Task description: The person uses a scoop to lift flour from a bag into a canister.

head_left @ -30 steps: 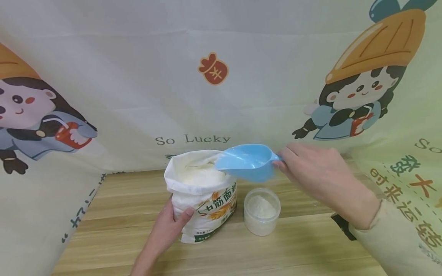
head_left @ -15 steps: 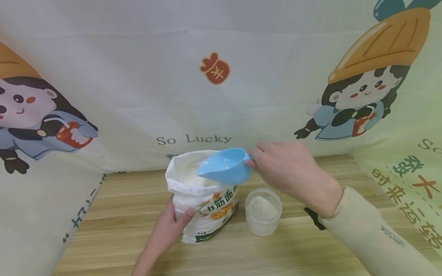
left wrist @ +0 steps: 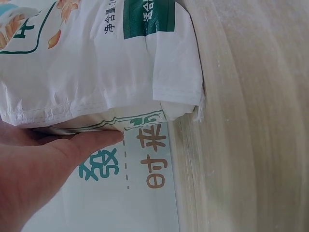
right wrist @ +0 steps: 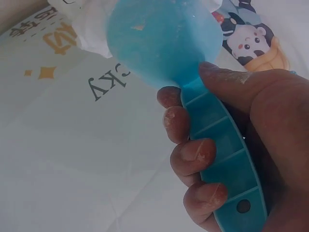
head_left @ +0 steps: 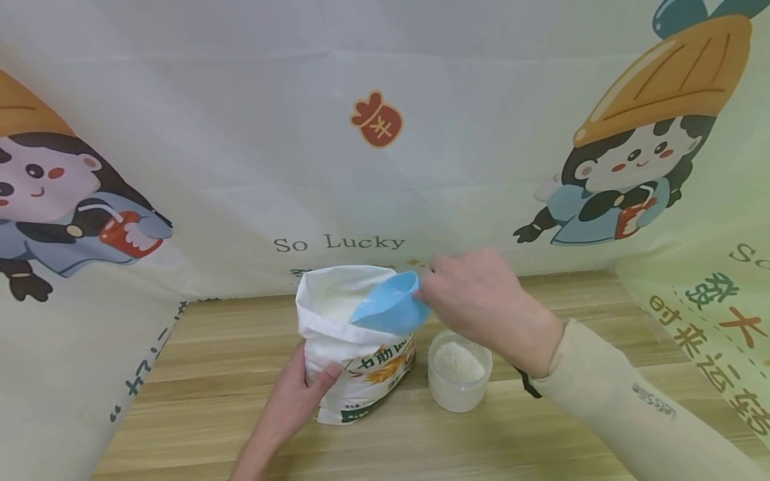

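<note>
An upright white flour bag (head_left: 361, 381) with printed lettering stands on the table, its top turned down and pale flour (head_left: 337, 304) inside. My left hand (head_left: 301, 387) grips the bag's left side, thumb on the front; the left wrist view shows the hand (left wrist: 53, 164) against the bag (left wrist: 87, 77). With curled fingers my right hand (head_left: 481, 304) holds a blue scoop (head_left: 391, 307), its tip dipped into the bag's mouth. In the right wrist view fingers wrap the scoop's ribbed handle (right wrist: 222, 145). Floury specks mark the fingertips (right wrist: 195, 152).
Right of the bag, below my right hand, stands a clear round tub (head_left: 460, 391) holding heaped flour. A wooden-look table (head_left: 204, 387) lies beneath. Printed cloth (head_left: 289, 133) hangs behind and at both sides. Something black (head_left: 529, 384) shows partly beneath the right forearm.
My right hand has moved left and down, carrying the scoop from over the bag's right rim into its mouth. The left hand stays on the bag.
</note>
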`<control>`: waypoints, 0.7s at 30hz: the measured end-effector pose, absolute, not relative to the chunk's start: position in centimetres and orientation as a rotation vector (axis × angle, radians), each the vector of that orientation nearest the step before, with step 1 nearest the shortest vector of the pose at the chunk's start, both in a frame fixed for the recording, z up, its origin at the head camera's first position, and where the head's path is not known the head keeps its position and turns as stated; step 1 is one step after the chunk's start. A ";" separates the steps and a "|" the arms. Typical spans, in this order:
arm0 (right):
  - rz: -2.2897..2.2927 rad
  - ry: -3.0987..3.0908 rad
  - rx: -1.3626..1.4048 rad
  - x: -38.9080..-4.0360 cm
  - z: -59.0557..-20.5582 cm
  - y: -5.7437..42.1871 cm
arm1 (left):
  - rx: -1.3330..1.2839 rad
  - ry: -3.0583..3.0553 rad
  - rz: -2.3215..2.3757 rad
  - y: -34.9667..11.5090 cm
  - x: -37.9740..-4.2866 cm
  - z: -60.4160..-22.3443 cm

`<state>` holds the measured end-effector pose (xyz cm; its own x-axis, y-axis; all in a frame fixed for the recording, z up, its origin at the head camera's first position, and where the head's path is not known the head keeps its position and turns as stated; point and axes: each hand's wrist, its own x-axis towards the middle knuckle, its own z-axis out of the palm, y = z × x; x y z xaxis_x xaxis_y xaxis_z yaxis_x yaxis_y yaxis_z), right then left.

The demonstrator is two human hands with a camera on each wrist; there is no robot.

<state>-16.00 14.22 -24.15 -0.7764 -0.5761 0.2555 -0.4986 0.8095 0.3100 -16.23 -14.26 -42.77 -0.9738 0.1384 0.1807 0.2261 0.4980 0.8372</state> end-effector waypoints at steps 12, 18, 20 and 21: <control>-0.364 -2.737 0.830 -15.8 -23.9 12.8 | -0.345 -2.628 -1.496 -14.5 -16.2 -43.1; -0.448 -2.646 0.806 -15.6 -24.3 12.0 | -0.370 -2.638 -1.508 -14.5 -16.3 -43.1; -0.459 -2.640 0.798 -15.5 -24.4 11.7 | -0.368 -2.640 -1.509 -14.5 -16.3 -43.1; -0.459 -2.637 0.796 -15.5 -24.5 11.6 | -0.369 -2.639 -1.507 -14.5 -16.3 -43.1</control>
<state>-15.49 11.59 -24.47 -0.7822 -0.5782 0.2319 -0.4658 0.7900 0.3987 -16.32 -14.51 -43.12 -0.9678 0.1680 0.1872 0.2466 0.4871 0.8378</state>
